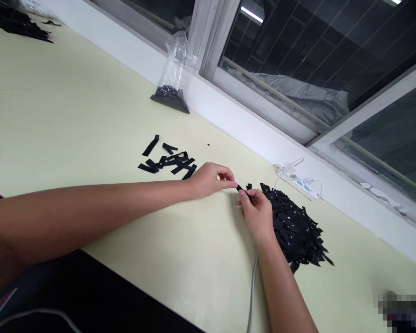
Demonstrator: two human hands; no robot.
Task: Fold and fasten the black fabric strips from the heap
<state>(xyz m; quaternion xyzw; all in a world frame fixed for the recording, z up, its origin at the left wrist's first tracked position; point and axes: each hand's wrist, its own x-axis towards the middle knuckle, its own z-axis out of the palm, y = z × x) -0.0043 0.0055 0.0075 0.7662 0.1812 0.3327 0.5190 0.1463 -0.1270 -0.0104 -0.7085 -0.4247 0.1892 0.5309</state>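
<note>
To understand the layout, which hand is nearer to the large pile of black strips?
Right. The right hand is beside the pile; the left hand is farther left of it.

One left hand (213, 180), one right hand (259, 213) and one held strip (240, 188) appear with one large heap (296, 226), one smaller scatter (175, 161) and one far pile (17, 24) of black pieces, all too overlapped to count, plus one plastic bag (175, 76), one power strip (303, 186) and one dark dot (208, 144).

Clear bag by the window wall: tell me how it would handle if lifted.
The clear bag looks floppy, its thin film creased. Lifted by the top, it would probably hang bottom-heavy, since the dark pieces sit low.
</note>
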